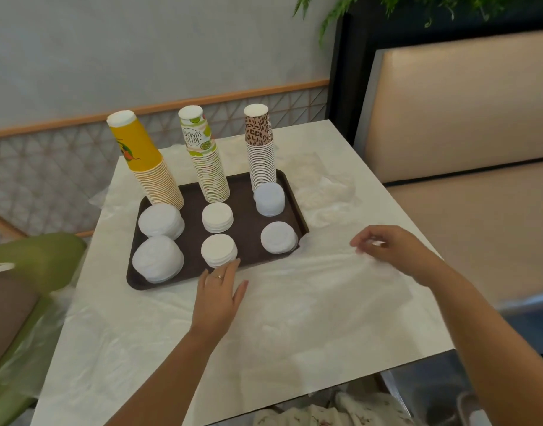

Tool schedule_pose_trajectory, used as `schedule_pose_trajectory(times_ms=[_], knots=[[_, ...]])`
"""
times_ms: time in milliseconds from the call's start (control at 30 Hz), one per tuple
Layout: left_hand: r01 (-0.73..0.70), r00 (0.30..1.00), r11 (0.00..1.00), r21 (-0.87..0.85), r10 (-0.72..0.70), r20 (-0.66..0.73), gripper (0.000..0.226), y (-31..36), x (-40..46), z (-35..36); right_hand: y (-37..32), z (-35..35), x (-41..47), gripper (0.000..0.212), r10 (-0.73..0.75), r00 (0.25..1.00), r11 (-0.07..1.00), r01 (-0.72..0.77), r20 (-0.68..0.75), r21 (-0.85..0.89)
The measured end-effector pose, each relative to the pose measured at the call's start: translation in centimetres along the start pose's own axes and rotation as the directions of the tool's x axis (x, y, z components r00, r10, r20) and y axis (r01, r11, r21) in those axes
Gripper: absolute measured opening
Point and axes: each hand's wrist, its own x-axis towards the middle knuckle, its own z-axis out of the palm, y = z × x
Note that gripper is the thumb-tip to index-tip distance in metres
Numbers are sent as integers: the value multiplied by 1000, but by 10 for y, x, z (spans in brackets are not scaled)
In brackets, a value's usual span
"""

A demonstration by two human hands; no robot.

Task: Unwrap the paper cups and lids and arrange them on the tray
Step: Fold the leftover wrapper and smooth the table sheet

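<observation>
Three cup stacks (208, 158) and six lid piles (218, 218) fill the tray (248, 210).

You are looking down at a pale marble-look table (294, 348) standing against a light grey wall (141, 41). A wooden rail (159, 106) is running along that wall above a lattice-patterned panel (49, 167). A beige padded bench (466, 112) is sitting to your right, green fern fronds (396, 4) are hanging above it, and a green chair (39, 259) is showing at your left.
</observation>
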Motion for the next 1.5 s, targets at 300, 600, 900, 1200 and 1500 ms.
schedule_pose_trajectory(times_ms=[300,600,900,1200,1500], knots=[[-325,899,940,101,274,341,65,72,0,37,87,-33,4,38,159,987,967,-163,-38,-197],[-269,864,940,209,140,484,73,98,-14,65,137,-43,17,40,115,987,955,-142,-114,-261],[-283,894,948,148,205,398,69,93,-21,76,169,-40,25,50,68,981,930,-129,-183,-345],[-219,959,972,86,198,201,49,112,1,66,157,-53,49,28,-67,947,966,-16,-314,-257],[40,997,990,-136,-30,74,40,159,124,48,86,-23,139,43,-48,992,975,21,-116,-223]])
